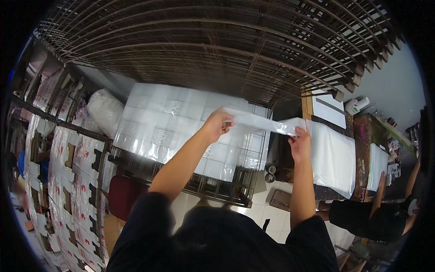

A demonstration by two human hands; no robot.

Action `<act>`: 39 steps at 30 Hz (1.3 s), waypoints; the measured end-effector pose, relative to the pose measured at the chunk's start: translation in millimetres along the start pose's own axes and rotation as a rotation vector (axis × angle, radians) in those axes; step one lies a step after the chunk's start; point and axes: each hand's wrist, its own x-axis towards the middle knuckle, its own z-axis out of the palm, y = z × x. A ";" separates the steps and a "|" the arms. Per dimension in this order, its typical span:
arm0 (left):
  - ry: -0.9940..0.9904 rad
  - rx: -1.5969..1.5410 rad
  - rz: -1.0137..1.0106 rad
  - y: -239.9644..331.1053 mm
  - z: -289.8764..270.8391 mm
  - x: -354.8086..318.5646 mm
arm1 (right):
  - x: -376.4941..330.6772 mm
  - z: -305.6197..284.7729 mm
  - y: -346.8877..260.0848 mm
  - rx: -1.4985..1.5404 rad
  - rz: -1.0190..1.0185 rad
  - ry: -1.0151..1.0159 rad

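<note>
A clear plastic sheet (259, 121), seen nearly edge-on, is stretched between my two hands above a drying rack. My left hand (217, 124) pinches its left end, fingers curled. At its right end my right hand (300, 143), a little nearer to me, grips the sheet between thumb and fingers. Below my left hand, clear plastic sheets (176, 129) with pale printing lie over the wire shelf (222, 190). To the right of my right hand, a stack of clear plastic sheets (333, 156) rests on a dark table (326, 192).
Many raised wire shelves (204, 45) hang overhead at the far side. Another loaded rack (72, 181) stands left, near a plastic-wrapped bundle (105, 111) and a dark red chair (124, 197). At right, a co-worker in black (371, 217) reaches over another plastic sheet (377, 165). A white bottle (357, 105) stands behind.
</note>
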 end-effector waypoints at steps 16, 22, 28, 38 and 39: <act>0.536 0.749 -0.124 -258.1 -121.1 66.5 | 18.1 -168.2 234.5 -0.721 0.449 0.245; 0.616 0.794 -0.204 -291.1 -138.5 80.0 | 22.1 -193.1 277.7 -0.673 0.499 0.404; 0.609 0.854 -0.162 -281.6 -134.3 81.3 | 37.5 -200.5 291.4 -0.684 0.358 0.366; 0.671 0.905 -0.147 -268.2 -123.3 82.0 | 56.8 -204.5 298.7 -0.675 0.346 0.313; 0.676 0.912 -0.136 -268.1 -123.3 81.6 | 57.0 -204.3 298.4 -0.664 0.332 0.316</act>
